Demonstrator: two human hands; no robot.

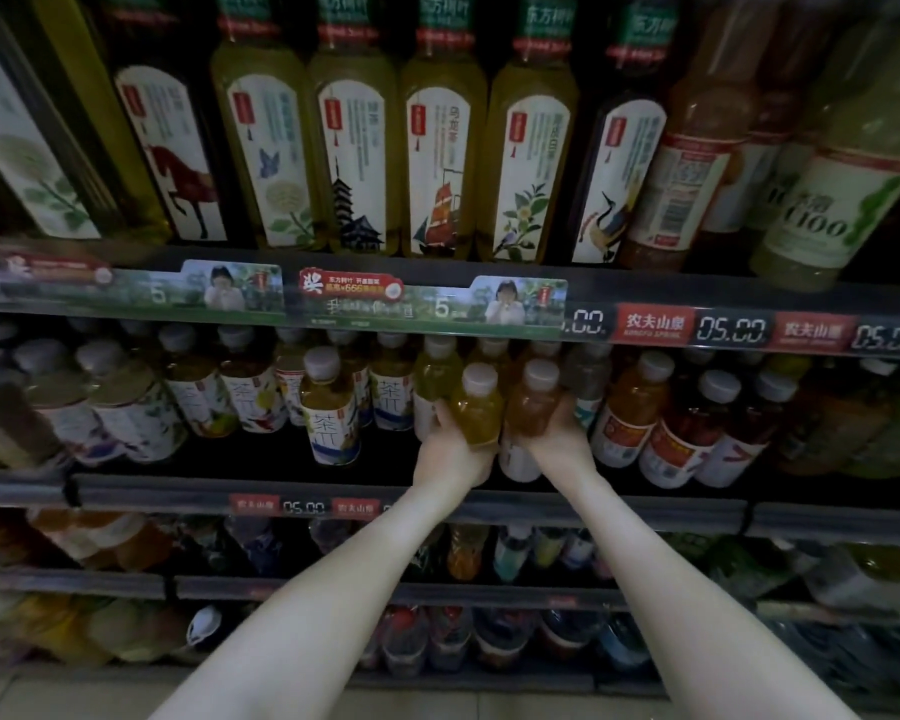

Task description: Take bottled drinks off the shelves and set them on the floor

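Both my arms reach to the middle shelf (489, 498) of a drinks rack. My left hand (450, 452) grips a yellow-green tea bottle (476, 407) with a white cap. Beside it, my right hand (559, 439) grips an amber tea bottle (533, 402), also white-capped. The two bottles touch each other at the shelf's front. A lone tea bottle (330, 407) with a white label stands to the left of my hands. More capped bottles stand behind and around them.
The upper shelf (333, 304) with price strips overhangs the bottles closely and carries tall square tea bottles (354, 163). Red-labelled bottles (671, 428) crowd the right. Lower shelves (385, 589) hold more drinks. Pale floor tiles (74, 698) show at the bottom.
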